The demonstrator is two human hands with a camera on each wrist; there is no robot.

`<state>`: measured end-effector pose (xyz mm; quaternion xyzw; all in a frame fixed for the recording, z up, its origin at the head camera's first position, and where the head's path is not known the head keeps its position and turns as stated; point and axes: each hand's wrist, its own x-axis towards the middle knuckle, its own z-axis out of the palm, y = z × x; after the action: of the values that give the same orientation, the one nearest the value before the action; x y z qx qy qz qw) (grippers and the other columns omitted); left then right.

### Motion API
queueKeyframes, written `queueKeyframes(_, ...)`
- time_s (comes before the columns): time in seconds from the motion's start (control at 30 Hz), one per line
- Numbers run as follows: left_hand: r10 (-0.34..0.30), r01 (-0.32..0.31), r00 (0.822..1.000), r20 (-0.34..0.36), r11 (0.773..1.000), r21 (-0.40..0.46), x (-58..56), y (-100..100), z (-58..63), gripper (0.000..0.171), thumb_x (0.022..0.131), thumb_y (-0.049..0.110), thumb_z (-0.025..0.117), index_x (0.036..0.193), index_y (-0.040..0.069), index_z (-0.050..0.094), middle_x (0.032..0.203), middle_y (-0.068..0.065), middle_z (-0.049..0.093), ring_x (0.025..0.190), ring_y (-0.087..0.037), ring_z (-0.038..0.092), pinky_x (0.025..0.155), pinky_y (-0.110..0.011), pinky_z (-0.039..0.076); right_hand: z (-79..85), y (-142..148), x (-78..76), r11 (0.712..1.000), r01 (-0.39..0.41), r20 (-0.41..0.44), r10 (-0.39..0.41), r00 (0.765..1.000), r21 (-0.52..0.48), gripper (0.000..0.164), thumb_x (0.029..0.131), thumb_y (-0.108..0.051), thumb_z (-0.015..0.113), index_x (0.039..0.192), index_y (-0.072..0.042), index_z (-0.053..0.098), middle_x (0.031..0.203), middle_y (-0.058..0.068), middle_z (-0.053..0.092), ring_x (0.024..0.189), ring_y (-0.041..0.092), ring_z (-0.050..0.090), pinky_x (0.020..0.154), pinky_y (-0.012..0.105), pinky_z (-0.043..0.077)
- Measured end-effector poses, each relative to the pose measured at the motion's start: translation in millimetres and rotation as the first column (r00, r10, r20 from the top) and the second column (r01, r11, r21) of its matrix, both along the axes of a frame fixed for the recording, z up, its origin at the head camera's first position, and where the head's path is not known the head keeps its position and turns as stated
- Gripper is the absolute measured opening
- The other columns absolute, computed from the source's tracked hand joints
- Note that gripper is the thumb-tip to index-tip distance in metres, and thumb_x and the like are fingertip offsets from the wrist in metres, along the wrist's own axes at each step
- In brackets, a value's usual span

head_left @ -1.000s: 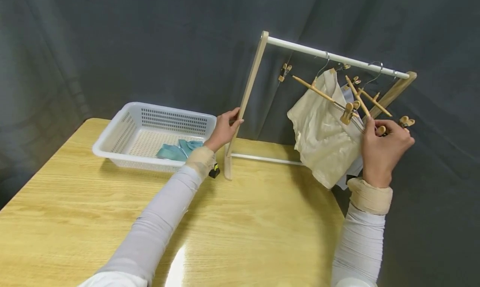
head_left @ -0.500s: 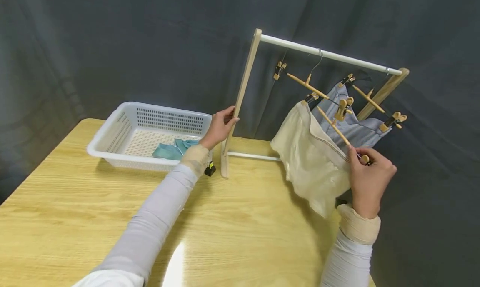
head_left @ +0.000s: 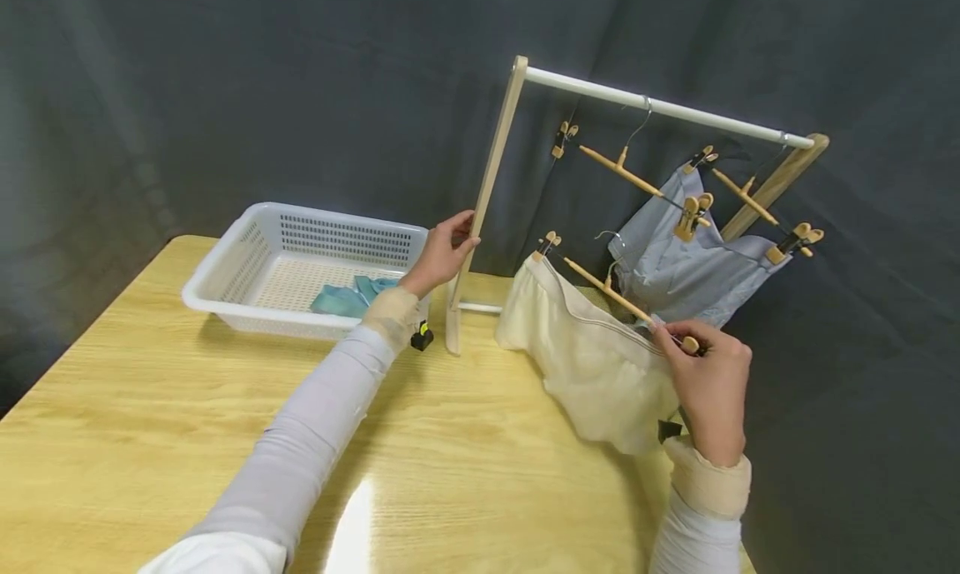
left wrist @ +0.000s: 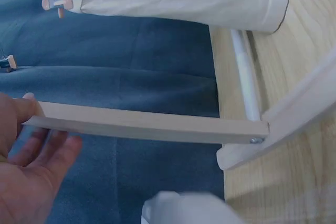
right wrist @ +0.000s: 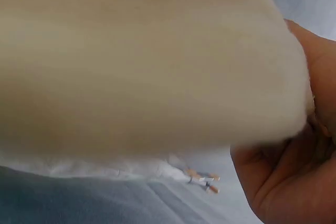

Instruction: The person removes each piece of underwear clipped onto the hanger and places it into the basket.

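My right hand (head_left: 708,382) pinches the right end of a wooden clip hanger (head_left: 603,289). Clipped to that hanger is a cream garment (head_left: 592,374) with an elastic-looking waistband, hanging low over the table. The hanger's metal hook stands off the rail. In the right wrist view the cream cloth (right wrist: 147,66) fills most of the picture and hides part of the hand. My left hand (head_left: 442,253) grips the left upright of a small clothes rack (head_left: 497,166); the left wrist view shows thumb and fingers on either side of the wooden post (left wrist: 152,124).
On the rail hang another clip hanger (head_left: 621,167) with nothing clipped on it and one bearing a light blue garment (head_left: 667,266). Left of the rack stands a white plastic basket (head_left: 198,295) with teal cloth (head_left: 337,301) inside. A dark curtain (head_left: 337,82) backs the table.
My right hand has brought the hanger with the cream garment off the rail, down and to the left. The light blue garment behind has come into view. The left hand keeps its grip on the upright.
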<state>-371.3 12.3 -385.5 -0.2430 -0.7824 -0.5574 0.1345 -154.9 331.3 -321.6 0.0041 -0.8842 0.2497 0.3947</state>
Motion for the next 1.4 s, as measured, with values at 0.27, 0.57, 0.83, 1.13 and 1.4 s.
queueKeyframes(0.27,0.018,-0.018,0.999,0.026,1.0,0.005,16.2,-13,-8.6,0.051,0.092,0.027,0.053,0.137,0.005,0.041,0.13,-0.015,0.047,0.118,-0.028,0.046,0.098,-0.041,0.041,-2.1,-15,4.4,0.987,-0.159,0.003,0.159,0.987,0.006,0.011,0.075,-0.028,0.074,0.069,-0.019,0.069,0.061,-0.005,0.059,0.05,0.008,0.041,0.045,0.019,0.031)
queueKeyframes(0.57,-0.084,0.078,0.995,0.046,0.989,0.124,49.3,-31,-3.2,0.044,0.096,0.031,0.044,0.133,0.005,0.046,0.125,-0.017,0.053,0.111,-0.024,0.052,0.092,-0.037,0.046,7.3,-45,3.3,0.938,-0.34,-0.022,0.342,0.939,0.06,0.005,0.073,-0.005,0.073,0.071,-0.008,0.07,0.063,0.003,0.063,0.053,0.006,0.044,0.046,0.014,0.033)
queueKeyframes(0.83,-0.253,0.244,0.961,0.114,0.966,0.087,75.4,-57,14.7,0.037,0.097,0.018,0.043,0.128,-0.002,0.051,0.121,-0.023,0.056,0.094,-0.028,0.056,0.078,-0.039,0.049,5.4,-65,-8.3,0.879,-0.475,0.016,0.475,0.88,0.027,0.005,0.073,-0.004,0.073,0.073,-0.007,0.07,0.067,0.003,0.065,0.055,0.007,0.047,0.045,0.014,0.036)
queueKeyframes(1.13,-0.261,0.23,0.948,0.183,0.957,0.175,65.9,-96,-7.9,0.041,0.088,0.035,0.059,0.123,0.016,0.06,0.121,-0.006,0.06,0.107,-0.017,0.055,0.093,-0.036,0.045,-13.4,-64,-39.6,0.845,-0.534,0.022,0.534,0.845,0.005,0.006,0.074,-0.01,0.074,0.075,-0.014,0.07,0.068,-0.002,0.064,0.058,0.008,0.05,0.046,0.015,0.038)
queueKeyframes(1.4,-0.271,0.202,0.948,0.168,0.918,0.343,86.0,-127,12.2,0.039,0.084,0.023,0.064,0.119,0.006,0.061,0.113,-0.006,0.065,0.106,-0.022,0.057,0.091,-0.03,0.046,-10.5,-73,-62.3,0.8,-0.599,0.008,0.599,0.8,-0.043,0.007,0.078,-0.017,0.071,0.078,-0.023,0.068,0.073,-0.007,0.063,0.066,0.011,0.055,0.056,0.02,0.044)
